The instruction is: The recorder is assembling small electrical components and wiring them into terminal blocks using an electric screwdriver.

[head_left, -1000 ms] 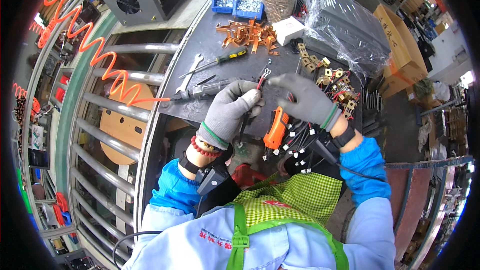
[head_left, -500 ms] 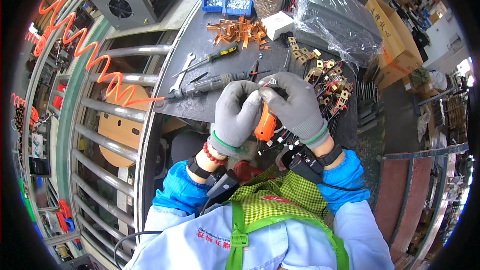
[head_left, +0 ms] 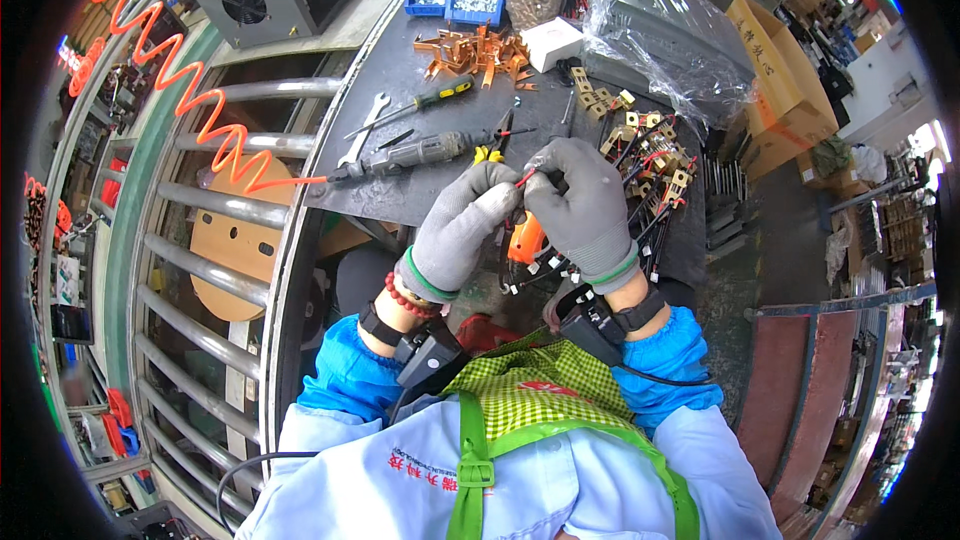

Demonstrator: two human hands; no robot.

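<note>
My left hand [head_left: 462, 227], in a grey glove, pinches a thin red wire [head_left: 525, 178] with thumb and forefinger. On the other side, my gloved right hand [head_left: 582, 208] is closed on the same short red piece, its fingertips close to the left ones. The wire's ends are hidden in the fingers. Just under the hands, at the table's near edge, is an orange tool [head_left: 526, 239], partly covered by the right hand. Several black leads with white connectors hang beside it. Beyond the fingertips lie yellow-handled pliers [head_left: 488, 154]. Right of my right hand is a pile of brass-coloured terminal parts with wires [head_left: 660, 158].
A grey air tool [head_left: 432, 149] with an orange coiled hose [head_left: 236, 138], a screwdriver [head_left: 440, 94] and a wrench [head_left: 368, 127] lie left. Farther back are copper brackets [head_left: 478, 48], blue bins [head_left: 425, 8], a white box [head_left: 551, 43] and plastic-wrapped grey panels [head_left: 655, 45]. Rollers [head_left: 225, 208] run alongside.
My fingertips, bunched together before, have turned and lowered a little, so the red wire shows between them. The yellow handles of the pliers have come into sight.
</note>
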